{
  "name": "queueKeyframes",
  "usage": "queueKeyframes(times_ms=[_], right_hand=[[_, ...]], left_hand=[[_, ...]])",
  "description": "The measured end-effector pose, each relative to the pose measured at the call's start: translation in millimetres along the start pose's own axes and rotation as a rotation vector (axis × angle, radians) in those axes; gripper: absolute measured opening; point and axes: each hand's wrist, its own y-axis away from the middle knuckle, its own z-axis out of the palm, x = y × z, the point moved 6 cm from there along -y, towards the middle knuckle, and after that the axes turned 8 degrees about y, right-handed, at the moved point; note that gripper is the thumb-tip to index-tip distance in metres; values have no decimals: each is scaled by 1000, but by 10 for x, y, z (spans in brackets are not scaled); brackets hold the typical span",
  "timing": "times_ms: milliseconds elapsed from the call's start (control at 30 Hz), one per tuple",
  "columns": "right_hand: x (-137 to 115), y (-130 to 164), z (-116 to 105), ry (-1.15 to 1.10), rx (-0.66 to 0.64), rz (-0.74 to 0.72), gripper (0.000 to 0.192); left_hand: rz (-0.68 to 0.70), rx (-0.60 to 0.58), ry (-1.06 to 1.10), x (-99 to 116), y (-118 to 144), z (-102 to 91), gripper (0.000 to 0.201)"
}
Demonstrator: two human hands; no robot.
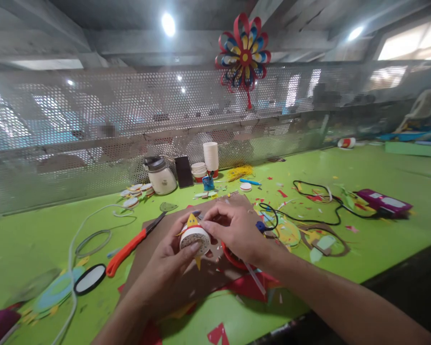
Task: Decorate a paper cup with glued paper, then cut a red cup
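My left hand (177, 249) is wrapped round a small white paper cup (195, 239), its thumb across the cup's speckled round end. A yellow paper triangle with a drawn face (192, 220) and a red band sit on the cup, and a yellow point hangs below it. At the cup's upper right, my right hand (233, 230) has its thumb and fingers pinched together, touching it; anything between them is hidden. Both hands are above a brown board (158, 268). Partly behind my right wrist lies a red ring-shaped thing (232, 258).
An orange-handled knife (129, 251) and a black-rimmed white disc (89, 279) lie left. Behind stand a kettle (161, 177), a dark phone (184, 171) and stacked paper cups (210, 155). Black cord (319, 223), a purple device (384, 202) and paper scraps lie right. A perforated screen (111, 115) borders the table.
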Motion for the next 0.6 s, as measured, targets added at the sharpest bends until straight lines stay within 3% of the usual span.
queueKeyframes(times_ms=[233, 600], right_hand=[[41, 15, 34, -97, -43, 96, 6], [0, 21, 27, 30, -26, 53, 9]], left_hand=[[15, 15, -56, 9, 9, 17, 56], [6, -3, -136, 1, 11, 20, 52]])
